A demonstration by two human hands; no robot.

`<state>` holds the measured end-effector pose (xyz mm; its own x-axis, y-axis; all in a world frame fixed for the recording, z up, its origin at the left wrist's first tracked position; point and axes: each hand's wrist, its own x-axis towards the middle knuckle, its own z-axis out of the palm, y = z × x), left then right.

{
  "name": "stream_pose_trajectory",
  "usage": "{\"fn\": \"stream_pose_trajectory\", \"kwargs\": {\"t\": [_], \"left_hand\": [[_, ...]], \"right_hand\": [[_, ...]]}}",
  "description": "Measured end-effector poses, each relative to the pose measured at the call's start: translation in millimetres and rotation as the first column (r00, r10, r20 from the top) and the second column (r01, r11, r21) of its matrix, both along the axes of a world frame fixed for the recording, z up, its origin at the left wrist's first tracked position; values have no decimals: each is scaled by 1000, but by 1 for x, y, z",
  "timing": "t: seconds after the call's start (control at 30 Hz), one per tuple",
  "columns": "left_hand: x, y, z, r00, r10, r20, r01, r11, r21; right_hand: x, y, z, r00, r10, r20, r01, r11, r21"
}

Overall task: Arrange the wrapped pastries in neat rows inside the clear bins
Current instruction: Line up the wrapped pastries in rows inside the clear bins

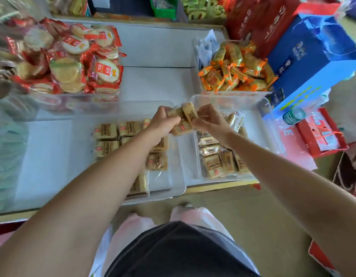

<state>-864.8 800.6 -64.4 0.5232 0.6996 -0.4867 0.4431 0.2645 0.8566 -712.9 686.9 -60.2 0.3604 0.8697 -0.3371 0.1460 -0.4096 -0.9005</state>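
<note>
Both hands met over the gap between the two near clear bins, with a small bunch of wrapped pastries (184, 116) clasped between them. The left hand (163, 121) had its fingers curled round the bunch from the left side, and the right hand (210, 120) pinched it from the right with thumb and fingertips. The bunch was held up above the bins' far ends, a few tan packets stacked unevenly, one tilted on top. Under the left forearm, the left bin (153, 198) held tan packets (108, 132) laid flat in rows, labels up. Just to its right, the right bin (233, 99) held more of the same packets (214, 165), lying less evenly, several of them on edge. Both bins sat on a white shelf (157, 82). At the far left of the shelf a clear tub was heaped with red-wrapped round crackers (73, 62), and at the far right another held orange-wrapped snacks (237, 70). Beyond that, on the right, stood a blue box (312, 56), with a green-capped bottle (292, 116) near its lower corner
</note>
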Motion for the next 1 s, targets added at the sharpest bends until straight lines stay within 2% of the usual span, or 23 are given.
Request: {"fn": "stream_pose_trajectory", "kwargs": {"t": [0.1,0.23,0.33,0.43,0.63,0.87,1.0], "left_hand": [[-30,9,2,997,-78,-8,78,997,-30],[-72,17,2,988,-152,36,154,986,-68],[-102,19,4,973,-211,92,222,966,-132],[-125,22,7,968,-212,135,239,942,-235],[-153,21,4,946,-290,147,319,915,-246],[-168,5,-3,978,-161,130,186,960,-211],[-174,-1,-8,982,-130,137,156,967,-200]], "right_hand": [[-30,1,2,995,-29,94,30,1000,-7],[-73,3,2,946,48,321,-35,998,-46],[-101,5,-2,928,36,370,-29,999,-26],[-125,6,2,929,33,368,-25,999,-26],[-148,3,2,960,71,270,-56,996,-62],[-156,-5,-1,977,97,191,-72,988,-136],[-155,-7,-5,972,107,211,-72,983,-166]]}}
